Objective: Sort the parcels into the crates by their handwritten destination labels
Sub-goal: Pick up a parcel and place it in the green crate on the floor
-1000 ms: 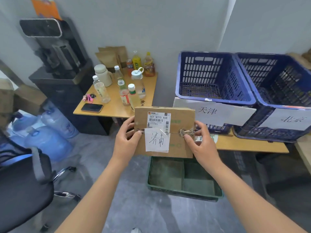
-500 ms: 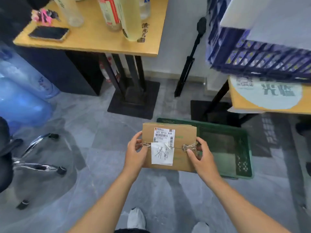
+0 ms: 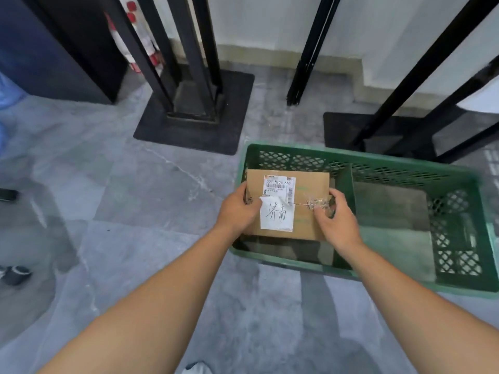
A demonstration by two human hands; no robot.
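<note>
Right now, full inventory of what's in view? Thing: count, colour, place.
Brown cardboard parcel: 1, brown, held over the crate's left compartment.
White handwritten paper label: 1, white with black characters, on the parcel's front.
Printed barcode sticker: 1, white, above the handwritten label.
Green plastic lattice crate: 1, green, on the floor, divided in two.
Black table pedestal bases: 2, black, behind the crate.
Blue water jug: 1 partly visible, blue, far left edge.
Grey tiled floor: grey, throughout.
Left hand: gripping the parcel's left edge.
Right hand: gripping the parcel's right edge.
</note>
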